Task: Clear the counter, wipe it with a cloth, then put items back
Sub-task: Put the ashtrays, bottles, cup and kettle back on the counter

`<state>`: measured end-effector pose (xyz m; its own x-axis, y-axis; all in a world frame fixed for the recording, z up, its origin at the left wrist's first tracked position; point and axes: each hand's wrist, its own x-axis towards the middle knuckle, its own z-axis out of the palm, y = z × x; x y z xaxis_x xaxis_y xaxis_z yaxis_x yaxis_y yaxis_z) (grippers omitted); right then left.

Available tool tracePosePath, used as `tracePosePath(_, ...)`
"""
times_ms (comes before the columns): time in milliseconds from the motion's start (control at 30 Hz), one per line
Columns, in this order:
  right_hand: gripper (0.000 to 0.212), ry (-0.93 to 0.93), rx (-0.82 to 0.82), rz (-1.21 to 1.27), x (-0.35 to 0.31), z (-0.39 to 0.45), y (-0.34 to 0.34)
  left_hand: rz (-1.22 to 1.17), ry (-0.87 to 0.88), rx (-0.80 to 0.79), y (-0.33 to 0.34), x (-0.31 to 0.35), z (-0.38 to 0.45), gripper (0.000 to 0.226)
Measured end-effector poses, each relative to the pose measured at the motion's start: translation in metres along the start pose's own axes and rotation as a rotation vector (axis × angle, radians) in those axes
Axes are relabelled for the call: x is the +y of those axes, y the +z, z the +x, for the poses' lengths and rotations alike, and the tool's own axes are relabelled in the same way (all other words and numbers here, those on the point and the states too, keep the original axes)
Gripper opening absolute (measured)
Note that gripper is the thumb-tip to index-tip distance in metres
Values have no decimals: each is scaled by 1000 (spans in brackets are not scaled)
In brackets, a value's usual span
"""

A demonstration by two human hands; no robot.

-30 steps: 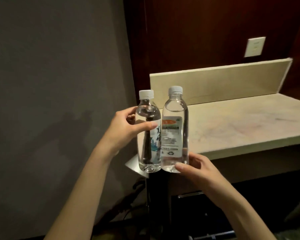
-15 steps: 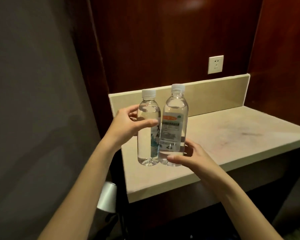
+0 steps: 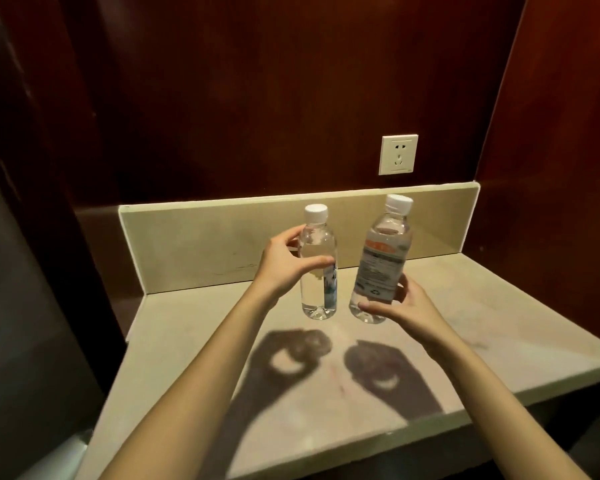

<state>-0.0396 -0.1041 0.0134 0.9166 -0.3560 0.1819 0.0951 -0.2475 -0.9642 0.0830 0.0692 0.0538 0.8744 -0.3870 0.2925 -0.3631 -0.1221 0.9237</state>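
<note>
From the head camera, the left hand (image 3: pixel 284 265) was wrapped around the upper body of a clear water bottle (image 3: pixel 317 271) with a white cap and a blue-printed label, thumb across the front and fingers behind; this bottle stood upright, its base above the beige stone counter (image 3: pixel 187 341), though whether it touched the surface could not be told. The right hand (image 3: pixel 400 308) held a second water bottle (image 3: pixel 381 265) near its base, thumb across the lower front and fingers curled behind; this one carried a white label with an orange band and small print, had a white cap, and leaned with its top to the right. The two bottles were near each other but apart, both over the middle of the counter, in front of the low beige backsplash (image 3: pixel 205 247); the shadows of both hands and bottles fell on the counter toward the camera. A white wall socket (image 3: pixel 398 154) sat on the dark red-brown wood panelling (image 3: pixel 257 98) above the backsplash, to the right of the bottles; both forearms were bare.
</note>
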Motion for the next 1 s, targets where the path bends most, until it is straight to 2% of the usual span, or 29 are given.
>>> tracePosePath(233,55,87,210,-54,71,64,-57,20,-86,62,54,-37,47,78)
tracePosePath(467,66,177,226,-230,113,90,-78,52,-109,44,86,-48,64,68)
tracePosePath(667,62,192,245,-320,116,99,-75,84,-118,47,94,-53,70,63)
tracePosePath(767,59,234,224,-372,116,99,-76,83,-121,34,94,-54,68,68)
tracePosePath(833,62,261,192,-418,111,98,-75,84,-142,-1,92,-55,66,75)
tracePosePath(933,78,257,189,-495,97,92,-76,124,-176,-52,86,-57,62,79)
tracePosePath(1000,74,215,185,-618,76,78,-73,162,-190,-71,76,-59,55,76)
